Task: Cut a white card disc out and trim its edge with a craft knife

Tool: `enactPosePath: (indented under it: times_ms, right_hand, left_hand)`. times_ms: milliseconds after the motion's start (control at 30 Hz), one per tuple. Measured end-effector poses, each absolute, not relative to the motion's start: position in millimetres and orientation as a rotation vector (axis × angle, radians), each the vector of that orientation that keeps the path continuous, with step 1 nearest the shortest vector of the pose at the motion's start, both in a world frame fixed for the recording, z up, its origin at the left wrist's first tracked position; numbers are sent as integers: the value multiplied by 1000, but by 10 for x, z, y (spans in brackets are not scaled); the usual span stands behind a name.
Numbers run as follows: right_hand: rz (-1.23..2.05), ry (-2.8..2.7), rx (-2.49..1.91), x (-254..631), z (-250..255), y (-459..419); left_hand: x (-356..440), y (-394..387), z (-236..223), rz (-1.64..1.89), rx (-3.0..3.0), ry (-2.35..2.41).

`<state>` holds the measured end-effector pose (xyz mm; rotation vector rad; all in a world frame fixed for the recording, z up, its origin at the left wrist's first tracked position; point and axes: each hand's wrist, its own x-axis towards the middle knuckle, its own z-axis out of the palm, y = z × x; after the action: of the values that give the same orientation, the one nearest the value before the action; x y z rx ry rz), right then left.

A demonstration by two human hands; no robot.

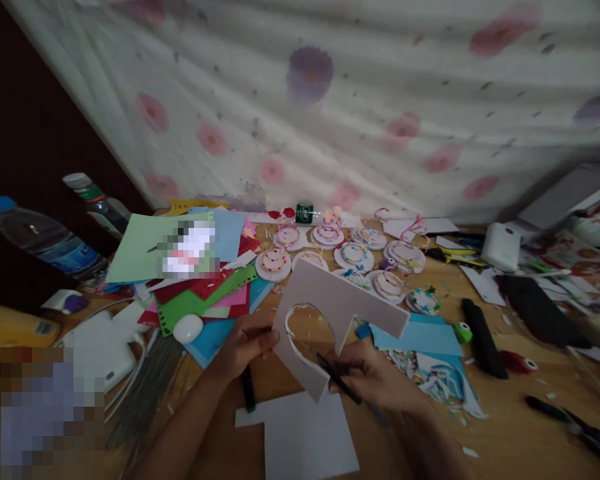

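My left hand (253,343) grips the left edge of a white foam board (325,290), thumb on its face. The board is tilted up above the table and has a large rounded cut-out, open at the lower right. In my right hand (367,373) is a slim dark tool (347,387), its tip at the cut-out's lower edge; whether it is a knife or something else I cannot tell. Below the board lies a flat white sheet (307,437). A black marker-like stick (248,390) rests under my left hand.
Several small white discs with beaded rings (274,264) stand behind the board. Coloured sheets (205,307) and a white mouse (188,329) lie left. Paper scraps (435,380), a black stick (483,340) and pliers (580,427) are right. Bottles (45,237) stand far left.
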<state>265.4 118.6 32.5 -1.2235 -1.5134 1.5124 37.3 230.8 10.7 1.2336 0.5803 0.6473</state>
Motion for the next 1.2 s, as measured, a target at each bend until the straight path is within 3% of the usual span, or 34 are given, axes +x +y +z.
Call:
enactPosePath:
  times_ms: [233,433,533,1000,1200]
  right_hand:
    - [1264,-1618,-1442,2760,258,1157]
    - [333,-1733,-1470,2777,140,1199]
    - [89,-1816,-1472,2734,82,1225]
    - [-43,-1981,-1435,2619,111,1256]
    - [196,-1802,-1413,2650,145,1193]
  left_hand:
    - [569,2163,181,550,813,463]
    - [748,1995,278,513,446,309]
    - [741,1981,274,472,355,265]
    - [698,2042,210,314,403,222]
    - [659,2070,241,358,439,242]
